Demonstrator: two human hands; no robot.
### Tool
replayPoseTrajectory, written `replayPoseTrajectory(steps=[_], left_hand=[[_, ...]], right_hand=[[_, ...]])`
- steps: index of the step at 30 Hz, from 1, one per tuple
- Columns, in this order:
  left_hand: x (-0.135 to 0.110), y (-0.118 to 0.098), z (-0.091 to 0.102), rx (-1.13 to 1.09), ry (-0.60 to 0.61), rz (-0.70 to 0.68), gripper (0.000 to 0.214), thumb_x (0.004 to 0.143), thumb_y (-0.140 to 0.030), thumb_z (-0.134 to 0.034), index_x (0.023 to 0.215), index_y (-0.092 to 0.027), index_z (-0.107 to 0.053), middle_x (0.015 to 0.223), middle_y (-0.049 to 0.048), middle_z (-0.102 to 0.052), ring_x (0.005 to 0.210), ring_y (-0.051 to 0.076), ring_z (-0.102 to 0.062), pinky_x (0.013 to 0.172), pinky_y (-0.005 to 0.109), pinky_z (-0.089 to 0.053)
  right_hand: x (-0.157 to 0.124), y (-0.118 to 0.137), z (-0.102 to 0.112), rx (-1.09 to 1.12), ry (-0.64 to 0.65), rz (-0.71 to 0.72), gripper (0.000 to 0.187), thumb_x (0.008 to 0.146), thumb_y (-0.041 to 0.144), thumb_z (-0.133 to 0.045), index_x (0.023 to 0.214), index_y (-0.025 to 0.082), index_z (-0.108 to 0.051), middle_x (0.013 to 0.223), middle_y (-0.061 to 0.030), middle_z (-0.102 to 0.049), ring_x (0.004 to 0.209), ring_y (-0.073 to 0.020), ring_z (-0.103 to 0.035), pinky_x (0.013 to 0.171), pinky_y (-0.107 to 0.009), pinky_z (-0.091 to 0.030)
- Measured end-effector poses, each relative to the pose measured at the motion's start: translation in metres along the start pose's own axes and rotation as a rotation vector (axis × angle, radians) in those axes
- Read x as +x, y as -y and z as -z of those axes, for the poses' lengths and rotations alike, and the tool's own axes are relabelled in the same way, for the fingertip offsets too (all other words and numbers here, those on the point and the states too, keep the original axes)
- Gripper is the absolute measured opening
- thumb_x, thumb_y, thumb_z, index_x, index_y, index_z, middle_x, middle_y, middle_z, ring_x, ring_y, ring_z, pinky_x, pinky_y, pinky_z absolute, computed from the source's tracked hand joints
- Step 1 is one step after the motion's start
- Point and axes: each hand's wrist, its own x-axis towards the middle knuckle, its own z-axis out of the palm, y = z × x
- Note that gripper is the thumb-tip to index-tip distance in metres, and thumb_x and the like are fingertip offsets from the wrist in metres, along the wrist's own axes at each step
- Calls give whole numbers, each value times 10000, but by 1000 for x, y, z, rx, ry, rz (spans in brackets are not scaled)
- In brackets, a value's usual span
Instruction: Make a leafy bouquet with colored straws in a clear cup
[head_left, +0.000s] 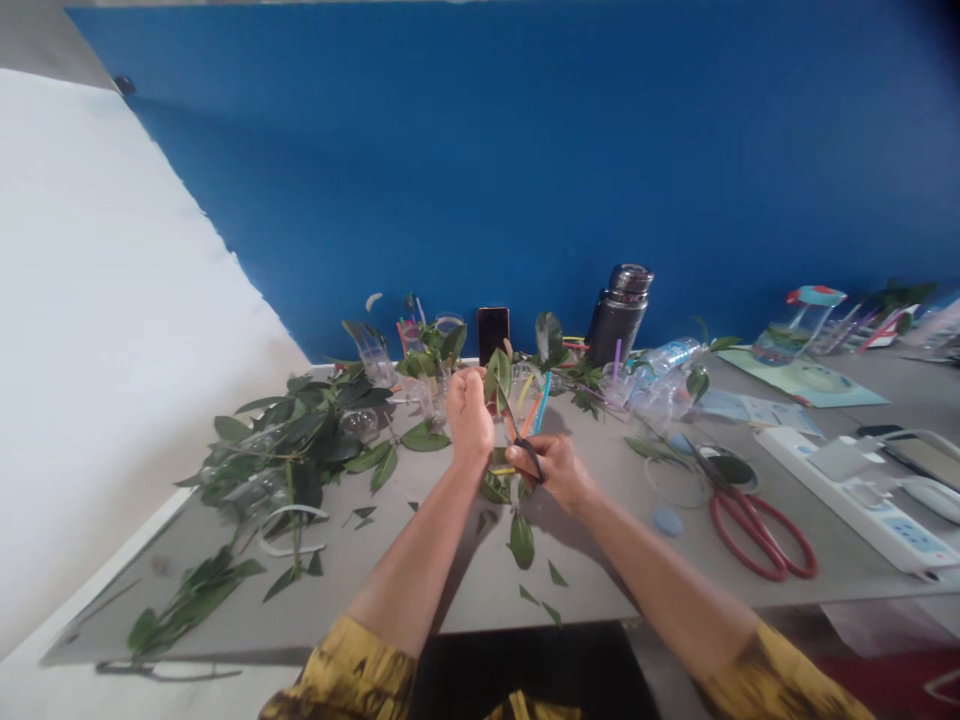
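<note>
My left hand [470,415] has its fingers curled tight together around a glossy green leafy sprig [497,378], held upright. My right hand [547,470] has its fingers clamped on a thin dark stem-like piece [531,455], maybe a small tool; the view is poor there. Both hands sit over a grey tabletop [480,600] with loose green leaves [522,540] below them. Red-handled steel scissors [761,540] lie well off to the right, near a white power strip [855,495].
</note>
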Motion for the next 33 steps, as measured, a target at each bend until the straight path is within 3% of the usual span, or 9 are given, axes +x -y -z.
replayPoseTrajectory(steps=[3,7,16,19,22,28,30,33], left_hand=[[-5,-10,-1,-78,92,147,313,780,-432,-723,975,-246,-564,801,-25,-609,643,146,-604,545,257,-502],[-8,-21,-1,-53,142,155,395,623,-242,-687,988,-232,-536,743,-40,-641,590,137,-608,537,252,-493],[-12,-24,-3,-28,221,153,402,625,-164,-662,999,-228,-529,689,-52,-647,547,125,-613,568,250,-493],[-13,-26,1,11,331,243,335,628,-170,-688,937,-223,-571,629,-62,-608,515,123,-593,552,250,-494],[-11,-28,7,38,435,292,161,689,-263,-711,821,-205,-639,627,-7,-628,564,151,-629,530,247,-489],[-1,-25,14,-29,270,242,306,770,-497,-762,788,-202,-684,809,59,-697,744,180,-668,577,243,-514],[1,-23,13,-13,229,230,308,767,-497,-781,798,-205,-689,801,49,-691,761,179,-662,612,249,-514],[0,-24,11,70,125,67,222,763,-403,-793,816,-207,-704,796,24,-689,770,160,-639,689,255,-504]], right_hand=[[2,-2,1,-27,-49,-9,698,673,824,-788,482,200,-539,480,-8,-467,489,-106,-349,475,-279,-233],[3,-2,1,-47,-122,-34,685,636,807,-811,472,209,-521,472,3,-451,484,-105,-338,465,-282,-239],[5,1,0,-68,-175,-25,639,639,753,-791,460,209,-508,475,8,-448,501,-102,-326,483,-280,-219],[5,1,3,-66,-161,-2,610,662,722,-795,464,204,-540,475,-3,-466,503,-110,-330,486,-285,-221],[6,1,6,-63,-158,23,595,680,700,-798,468,202,-550,483,-7,-465,512,-118,-340,492,-289,-228],[6,-1,3,-73,-178,10,612,647,731,-789,472,204,-532,484,-3,-472,514,-112,-342,492,-283,-235],[6,0,1,-81,-182,12,612,645,731,-785,469,207,-522,479,3,-468,511,-109,-339,491,-281,-236],[7,0,0,-95,-193,-3,616,647,737,-773,468,213,-501,475,10,-467,501,-102,-321,484,-281,-222]])
